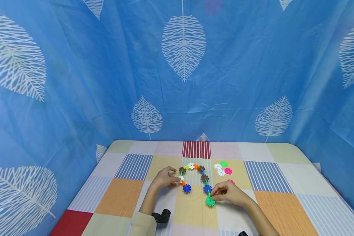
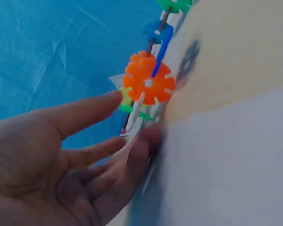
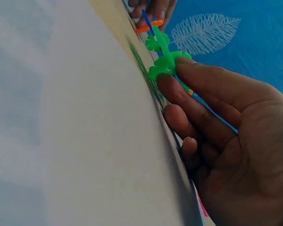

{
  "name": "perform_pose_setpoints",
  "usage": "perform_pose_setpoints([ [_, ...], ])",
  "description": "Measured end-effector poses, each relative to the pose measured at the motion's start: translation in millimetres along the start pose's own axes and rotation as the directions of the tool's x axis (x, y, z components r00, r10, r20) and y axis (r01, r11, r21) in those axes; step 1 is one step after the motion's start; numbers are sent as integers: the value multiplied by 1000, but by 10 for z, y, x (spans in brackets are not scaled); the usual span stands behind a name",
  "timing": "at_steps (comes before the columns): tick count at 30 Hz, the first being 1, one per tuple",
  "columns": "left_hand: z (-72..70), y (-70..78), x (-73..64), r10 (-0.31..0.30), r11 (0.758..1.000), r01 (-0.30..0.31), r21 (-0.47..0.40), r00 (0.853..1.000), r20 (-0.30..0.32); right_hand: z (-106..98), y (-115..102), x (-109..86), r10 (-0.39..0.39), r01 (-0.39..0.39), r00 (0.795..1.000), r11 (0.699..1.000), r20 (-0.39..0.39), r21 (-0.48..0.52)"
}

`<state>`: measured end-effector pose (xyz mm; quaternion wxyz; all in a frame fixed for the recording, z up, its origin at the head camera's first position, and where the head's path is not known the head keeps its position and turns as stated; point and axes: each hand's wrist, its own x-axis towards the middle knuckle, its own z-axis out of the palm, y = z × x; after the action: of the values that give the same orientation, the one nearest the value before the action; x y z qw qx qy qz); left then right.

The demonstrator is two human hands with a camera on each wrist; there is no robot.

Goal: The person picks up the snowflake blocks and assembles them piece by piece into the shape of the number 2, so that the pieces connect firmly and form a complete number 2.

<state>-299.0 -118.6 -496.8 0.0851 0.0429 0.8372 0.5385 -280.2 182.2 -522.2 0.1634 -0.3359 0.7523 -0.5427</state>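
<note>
Slotted plastic snowflake discs in many colours are joined into an arched chain on the table, its two ends toward me. At the chain's right end, my right hand (image 1: 229,193) pinches a green disc (image 1: 210,201) between thumb and forefinger; the green discs (image 3: 162,67) show close up in the right wrist view. A blue disc (image 1: 207,188) comes just above it. By the left end, my left hand (image 1: 164,178) has its fingers loosely bent beside a white disc (image 1: 181,179). An orange disc (image 2: 148,81) faces the left wrist camera, just past the thumb. Another blue disc (image 1: 186,188) ends that side.
Loose discs lie right of the arch: white (image 1: 221,172), bright green (image 1: 223,163) and pink (image 1: 228,171). A patchwork cloth (image 1: 121,196) covers the table. Blue curtains (image 1: 224,82) with white leaves stand behind and at both sides.
</note>
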Motion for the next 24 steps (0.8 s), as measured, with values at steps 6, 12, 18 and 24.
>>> perform_pose_setpoints([
  [6,118,25,3,134,987,-135,83,991,9,138,-133,46,-46,47,994,999,95,-8],
  [12,243,-51,83,208,978,-208,-21,978,-26,305,-260,107,-90,104,989,986,116,-128],
  [18,287,-64,123,189,974,-194,-119,980,-55,373,-268,130,-65,86,994,963,91,-254],
  [24,255,-23,57,127,980,-134,-147,990,-57,377,-268,128,-93,116,988,976,127,-187],
])
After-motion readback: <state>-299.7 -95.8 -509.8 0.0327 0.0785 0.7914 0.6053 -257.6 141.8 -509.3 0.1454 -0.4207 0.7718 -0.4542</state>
